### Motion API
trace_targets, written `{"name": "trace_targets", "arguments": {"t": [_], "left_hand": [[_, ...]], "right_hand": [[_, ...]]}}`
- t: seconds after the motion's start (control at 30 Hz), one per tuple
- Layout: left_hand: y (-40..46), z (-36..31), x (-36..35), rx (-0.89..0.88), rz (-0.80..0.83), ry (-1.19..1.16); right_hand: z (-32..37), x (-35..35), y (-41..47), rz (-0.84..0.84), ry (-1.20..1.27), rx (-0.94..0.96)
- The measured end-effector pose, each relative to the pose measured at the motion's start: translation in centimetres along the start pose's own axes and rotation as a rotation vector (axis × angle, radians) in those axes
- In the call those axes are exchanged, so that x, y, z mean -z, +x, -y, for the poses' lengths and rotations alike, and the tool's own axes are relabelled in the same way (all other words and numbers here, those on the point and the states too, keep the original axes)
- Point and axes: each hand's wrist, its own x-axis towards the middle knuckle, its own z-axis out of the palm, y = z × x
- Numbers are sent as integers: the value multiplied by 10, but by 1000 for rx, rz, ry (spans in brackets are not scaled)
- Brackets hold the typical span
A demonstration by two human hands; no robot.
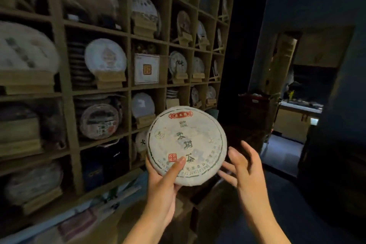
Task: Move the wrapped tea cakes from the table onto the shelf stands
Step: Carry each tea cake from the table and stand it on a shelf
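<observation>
The left hand (162, 182) grips a round, white paper-wrapped tea cake (186, 145) printed with green characters and red seals, thumb laid across its face at 7 o'clock, fingers behind. The right hand (244, 166) hovers at the cake's 4 o'clock edge, fingers spread and relaxed, holding nothing. At 10 o'clock stands the wooden grid shelf (128, 35) of wrapped cakes on small wooden stands (111, 79).

Left shelf cakes (25, 49) blurred; left hand (164, 184) fingers hidden behind tea cake (186, 144)

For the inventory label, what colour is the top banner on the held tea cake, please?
Red, clearest in the head view.
</observation>
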Motion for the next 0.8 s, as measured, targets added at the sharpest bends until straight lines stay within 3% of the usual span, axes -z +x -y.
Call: {"name": "trace_targets", "arguments": {"t": [0.13,0.37,0.5,0.63,0.8], "left_hand": [[26,-49,47,-56,9,41],[64,-127,141,7,39,116],[75,-174,185,67,-20,376],[83,-217,225,-122,-249,417],[94,-236,252,-184,-242,411]], "right_hand": [[-14,-101,9,179,0,31],[-53,-226,15,248,197,-22],[-80,-282,13,277,324,-105],[-102,-319,12,323,358,-137],[-124,-354,6,466,380,-203]]}}
